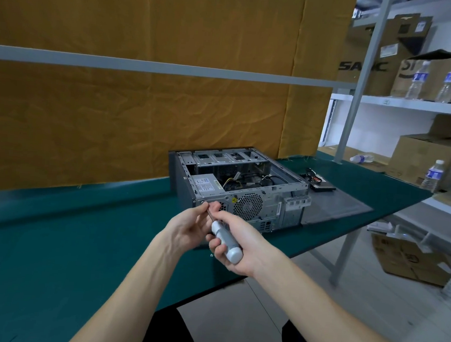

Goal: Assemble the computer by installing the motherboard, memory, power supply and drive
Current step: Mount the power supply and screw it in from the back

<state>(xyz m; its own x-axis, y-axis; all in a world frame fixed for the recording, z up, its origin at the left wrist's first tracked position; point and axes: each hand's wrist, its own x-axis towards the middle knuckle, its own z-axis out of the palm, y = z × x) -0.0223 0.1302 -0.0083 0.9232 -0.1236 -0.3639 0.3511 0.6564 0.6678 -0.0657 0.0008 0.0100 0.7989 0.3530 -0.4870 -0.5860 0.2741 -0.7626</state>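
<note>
Head view: the right hand [237,241] wraps its fingers [219,246] round the pale grey plastic handle of a screwdriver [226,241], while the left hand [191,228] pinches the dark shaft near its tip. Just beyond the fingertips stands the open grey metal computer case [240,184], its silver power supply [206,186] seated inside. Keeping the tip square to the rear-panel screw should prevent slipping. The green table [54,239] leaves room left of the fingers; its edge lies just beneath the wrists.
</note>
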